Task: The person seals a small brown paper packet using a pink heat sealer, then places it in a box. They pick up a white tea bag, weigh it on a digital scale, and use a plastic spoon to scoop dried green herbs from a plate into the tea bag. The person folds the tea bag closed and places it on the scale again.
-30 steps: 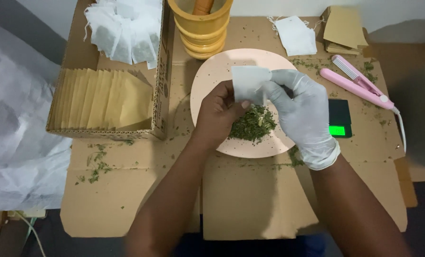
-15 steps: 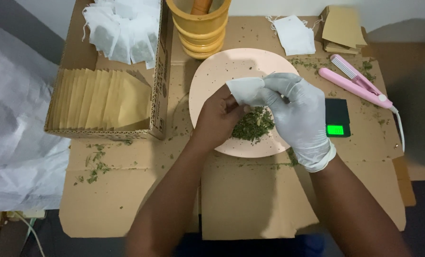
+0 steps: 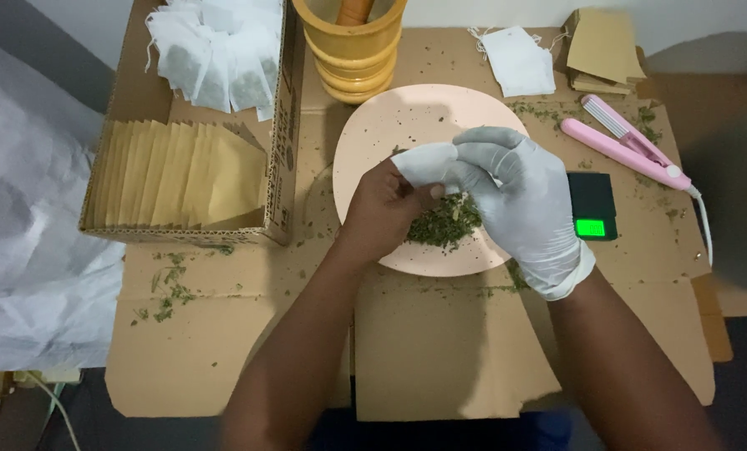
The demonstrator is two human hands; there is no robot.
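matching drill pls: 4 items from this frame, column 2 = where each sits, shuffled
1. dried herb pile
2. brown envelopes
3. pink sealing tool
4. wooden mortar

A. top centre, behind the plate
B. in the cardboard box, left
C. on the plate, under both hands
D. right, behind the pocket scale

Pairs: 1-C, 2-B, 3-D, 4-A

Flattened brown cardboard [image 3: 223, 351] covers the work surface. On it lie a pink plate [image 3: 390, 125], a cardboard box [image 3: 282, 125] at upper left, and a small black scale [image 3: 592, 205] at right. Green herb crumbs [image 3: 166, 288] scatter at left.

pink sealer [image 3: 623, 140], black scale [image 3: 592, 205]
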